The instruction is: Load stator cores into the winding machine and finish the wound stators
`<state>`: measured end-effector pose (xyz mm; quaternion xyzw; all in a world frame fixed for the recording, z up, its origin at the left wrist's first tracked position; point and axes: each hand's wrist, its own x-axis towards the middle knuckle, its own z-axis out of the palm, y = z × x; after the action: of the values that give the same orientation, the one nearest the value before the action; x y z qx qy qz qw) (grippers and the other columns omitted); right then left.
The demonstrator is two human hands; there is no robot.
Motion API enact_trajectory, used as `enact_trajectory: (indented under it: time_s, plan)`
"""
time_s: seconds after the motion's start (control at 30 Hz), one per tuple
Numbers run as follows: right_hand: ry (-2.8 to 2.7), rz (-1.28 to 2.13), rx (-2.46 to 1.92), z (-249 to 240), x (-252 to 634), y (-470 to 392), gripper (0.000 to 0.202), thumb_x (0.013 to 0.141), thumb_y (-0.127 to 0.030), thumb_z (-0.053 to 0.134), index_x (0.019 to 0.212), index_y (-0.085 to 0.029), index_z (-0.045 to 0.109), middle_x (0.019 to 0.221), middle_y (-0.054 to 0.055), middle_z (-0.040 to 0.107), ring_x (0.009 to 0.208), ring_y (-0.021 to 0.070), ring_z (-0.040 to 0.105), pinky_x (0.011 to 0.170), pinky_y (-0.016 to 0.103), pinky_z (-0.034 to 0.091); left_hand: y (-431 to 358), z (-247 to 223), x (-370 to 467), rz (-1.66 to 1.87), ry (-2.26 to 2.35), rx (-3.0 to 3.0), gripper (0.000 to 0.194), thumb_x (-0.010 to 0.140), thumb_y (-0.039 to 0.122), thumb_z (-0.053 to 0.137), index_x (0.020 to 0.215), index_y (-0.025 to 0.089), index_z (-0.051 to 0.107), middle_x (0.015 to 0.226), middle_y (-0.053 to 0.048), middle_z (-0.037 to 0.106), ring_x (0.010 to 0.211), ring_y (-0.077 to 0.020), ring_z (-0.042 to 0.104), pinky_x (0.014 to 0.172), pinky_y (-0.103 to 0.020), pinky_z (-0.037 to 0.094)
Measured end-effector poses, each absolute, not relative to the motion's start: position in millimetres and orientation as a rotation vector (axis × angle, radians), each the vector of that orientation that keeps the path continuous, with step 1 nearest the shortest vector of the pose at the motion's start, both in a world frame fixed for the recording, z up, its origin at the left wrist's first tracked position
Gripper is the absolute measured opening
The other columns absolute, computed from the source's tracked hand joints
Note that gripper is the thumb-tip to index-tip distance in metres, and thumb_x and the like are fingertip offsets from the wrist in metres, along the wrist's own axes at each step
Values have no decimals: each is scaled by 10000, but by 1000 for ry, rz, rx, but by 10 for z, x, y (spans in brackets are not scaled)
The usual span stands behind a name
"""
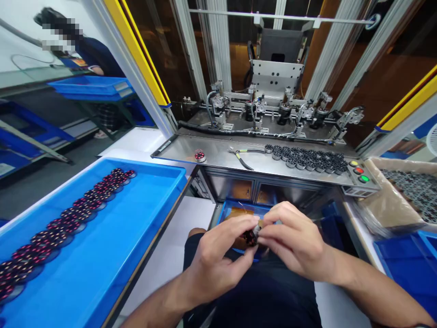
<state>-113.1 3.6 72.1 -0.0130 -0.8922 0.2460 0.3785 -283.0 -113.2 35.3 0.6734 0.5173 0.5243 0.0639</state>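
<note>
Above my lap, my left hand [223, 255] has its thumb and fingers closed round a small dark motor stator [250, 238] with reddish windings. The fingertips of my right hand [295, 239] pinch together at the stator's right side, and whatever they hold there is mostly hidden. Both hands meet over a blue bin [225, 209] below the bench. On the metal bench ahead, one stator with red windings [200, 156] sits apart at the left. Pliers with black and yellow handles [241, 159] lie to its right, beside a cluster of dark bare stator cores [303, 157].
A blue tray [136, 228] at left holds rows of wound stators [73, 214]. Winding fixtures [283, 111] line the machine behind the bench. Coloured buttons [359, 171] sit at its right end, next to a lined carton of parts [385, 200]. Another person [102, 59] is at far left.
</note>
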Motion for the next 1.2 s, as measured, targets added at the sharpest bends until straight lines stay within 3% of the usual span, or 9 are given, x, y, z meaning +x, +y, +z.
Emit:
enact_trajectory:
  time_s: [0.23, 0.37, 0.43, 0.53, 0.73, 0.9, 1.0, 1.1, 1.2]
  plan:
    - [-2040, 1560, -596, 497, -1197, 67, 278, 950, -340, 606, 726, -175, 598, 705, 6, 594, 639, 126, 549, 598, 256, 488, -1227, 227, -2926, 1648, 1379, 1929, 532, 749, 25, 736, 1223, 247, 642, 1213, -95, 730, 1072, -221, 723, 953, -337, 599]
    - [-1986, 1156, -413, 525, -1171, 89, 134, 923, -331, 647, 933, -198, 643, 920, 66, 630, 872, 196, 618, 759, 342, 550, -1264, 134, -2976, 1724, 1448, 1750, 524, 738, 28, 751, 1200, 256, 655, 1211, -82, 727, 1106, -230, 707, 982, -348, 581]
    - [-2093, 831, -158, 579, -1193, 82, 215, 857, -295, 728, 1036, -213, 641, 1086, 111, 615, 1050, 260, 609, 900, 451, 546, -1270, 116, -2994, 1730, 1500, 1731, 531, 741, 29, 749, 1210, 258, 653, 1216, -82, 722, 1121, -232, 698, 986, -347, 578]
    - [-2286, 528, 57, 636, -1306, 69, 192, 836, -210, 734, 1005, -200, 644, 1196, 159, 596, 1167, 306, 588, 984, 539, 527, -1270, 133, -3011, 1735, 1518, 1753, 532, 744, 35, 748, 1218, 256, 648, 1212, -79, 723, 1120, -228, 697, 971, -330, 584]
    - [-2391, 485, 138, 634, -1529, 36, 96, 898, -114, 600, 963, -184, 601, 1181, 161, 622, 1220, 285, 572, 996, 511, 533, -1322, 170, -3089, 1751, 1543, 1768, 508, 748, 42, 749, 1202, 253, 657, 1179, -72, 740, 1081, -212, 717, 954, -301, 590]
    - [-2563, 752, 133, 746, -1789, 426, 33, 965, -219, 554, 958, -201, 581, 1194, 124, 635, 1196, 223, 592, 1001, 404, 521, -1416, 78, -3215, 1814, 1527, 1449, 419, 758, 74, 765, 1137, 242, 702, 1166, -79, 744, 1118, -222, 702, 967, -300, 584]
    - [-2635, 432, -371, 661, -2169, 986, 225, 951, -373, 586, 1102, -207, 571, 1305, 125, 606, 1253, 227, 558, 1086, 406, 444, -1422, 42, -3256, 1897, 1463, 1071, 347, 778, 133, 777, 1112, 202, 711, 1200, -105, 734, 1096, -222, 713, 946, -284, 590]
    - [-2690, 293, -639, 416, -2530, 1497, 528, 887, -414, 661, 1305, -120, 526, 1398, 224, 534, 1338, 329, 475, 1134, 493, 356, -1403, 39, -3282, 1937, 1375, 805, 370, 791, 184, 786, 1149, 181, 691, 1161, -108, 749, 995, -186, 738, 887, -246, 594]
    - [-2779, 251, -762, 181, -2685, 1740, 611, 864, -476, 667, 1327, -96, 544, 1380, 275, 530, 1321, 420, 460, 1090, 595, 333, -1406, 34, -3323, 1967, 1281, 717, 376, 796, 222, 789, 1153, 170, 682, 1153, -113, 748, 960, -175, 732, 855, -250, 591]
